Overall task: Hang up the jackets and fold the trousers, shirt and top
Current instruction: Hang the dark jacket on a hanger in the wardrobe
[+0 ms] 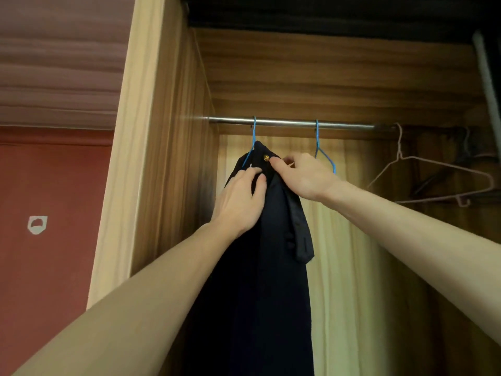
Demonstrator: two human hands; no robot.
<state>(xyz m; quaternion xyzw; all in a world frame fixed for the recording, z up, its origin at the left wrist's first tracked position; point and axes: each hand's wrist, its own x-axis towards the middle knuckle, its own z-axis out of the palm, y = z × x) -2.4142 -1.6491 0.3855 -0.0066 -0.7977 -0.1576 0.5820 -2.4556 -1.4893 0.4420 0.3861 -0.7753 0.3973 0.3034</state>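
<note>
A dark navy jacket (271,267) with a gold button near its top hangs on a blue wire hanger (253,137) from the metal rail (287,122) of an open wooden wardrobe. My left hand (240,202) grips the jacket's upper left side, its fingers curled over the fabric. My right hand (301,173) pinches the fabric at the top, just right of the gold button. The jacket's lower part drops out of view at the bottom.
A second blue hanger (321,150) hangs bare on the rail behind my right hand. A pale pink hanger (433,180) hangs further right. The wardrobe's side panel (168,158) stands close on the left, with a red wall (48,267) beyond it.
</note>
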